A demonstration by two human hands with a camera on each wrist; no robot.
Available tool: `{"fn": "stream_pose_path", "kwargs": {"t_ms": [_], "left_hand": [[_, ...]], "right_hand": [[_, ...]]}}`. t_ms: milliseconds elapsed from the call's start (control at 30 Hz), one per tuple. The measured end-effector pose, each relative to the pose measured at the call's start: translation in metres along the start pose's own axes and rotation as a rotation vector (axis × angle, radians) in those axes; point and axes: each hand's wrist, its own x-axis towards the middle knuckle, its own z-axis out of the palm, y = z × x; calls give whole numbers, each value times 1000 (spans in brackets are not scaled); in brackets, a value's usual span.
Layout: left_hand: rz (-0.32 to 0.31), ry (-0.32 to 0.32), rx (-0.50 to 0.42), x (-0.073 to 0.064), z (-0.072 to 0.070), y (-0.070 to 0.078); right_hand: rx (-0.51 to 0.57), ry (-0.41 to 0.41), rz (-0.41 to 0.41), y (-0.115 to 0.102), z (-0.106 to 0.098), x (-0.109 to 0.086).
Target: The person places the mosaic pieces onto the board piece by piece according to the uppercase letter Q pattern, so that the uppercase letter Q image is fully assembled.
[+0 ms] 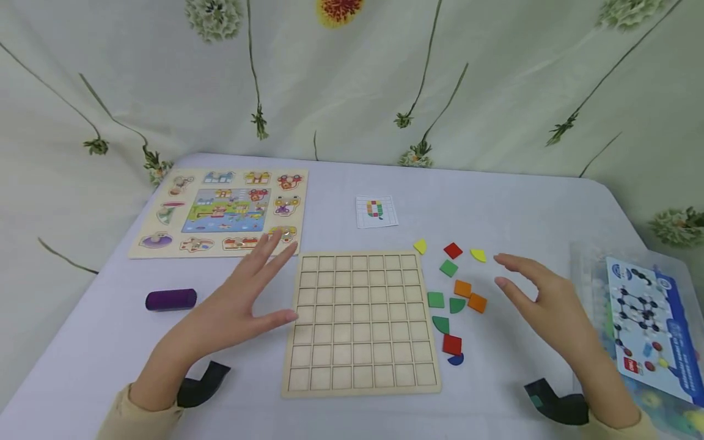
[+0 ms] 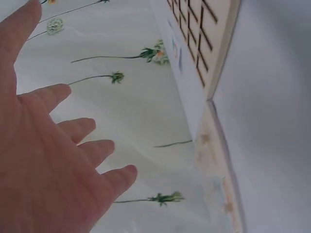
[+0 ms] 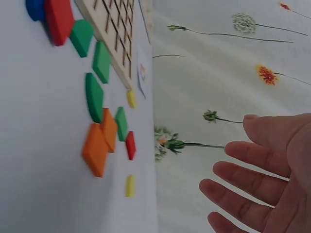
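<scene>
My left hand (image 1: 233, 305) hovers at the left edge of the wooden grid board (image 1: 363, 324), fingers spread and holding nothing; the left wrist view shows its bare palm (image 2: 48, 160). To the right, my right hand (image 1: 550, 305) hangs in the air with thumb and fingers apart, also holding nothing. Between it and the board lie flat coloured pieces: red squares (image 1: 453, 344), orange squares (image 1: 462, 288), green squares (image 1: 436, 300), green quarter circles (image 1: 457, 305), yellow pieces (image 1: 478, 255) and a blue piece (image 1: 456, 360) partly beneath a red square. Every grid cell is bare.
Behind the board lies a white card (image 1: 376, 211) with a small coloured grid picture. A wooden picture puzzle (image 1: 220, 211) sits at the back left, with a purple cylinder (image 1: 171, 299) in front. At the right edge stands a clear plastic box (image 1: 588, 256) with a molecule-printed sheet (image 1: 649, 324).
</scene>
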Motion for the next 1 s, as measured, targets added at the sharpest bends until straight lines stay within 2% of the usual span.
{"fn": "stream_pose_path", "kwargs": {"t_ms": [100,167,333,467,633,767,1000], "left_hand": [[-25,-90,-30,1,15,-12],[-17,-139,-38,2,23,-20],[-9,-236,-63,2,38,-32],[-12,-294,-33,0,44,-38],[21,-321,17,0,51,-42],[41,-327,42,0,54,-45],[51,-307,65,2,52,-51]], "right_hand": [[-12,-14,68,30,29,-5],[4,-23,96,38,40,-7],[106,-34,150,13,40,-9],[139,-29,200,1,41,-11],[167,-29,251,6,48,-19],[184,-25,257,8,54,-24],[96,114,170,6,64,-25]]}}
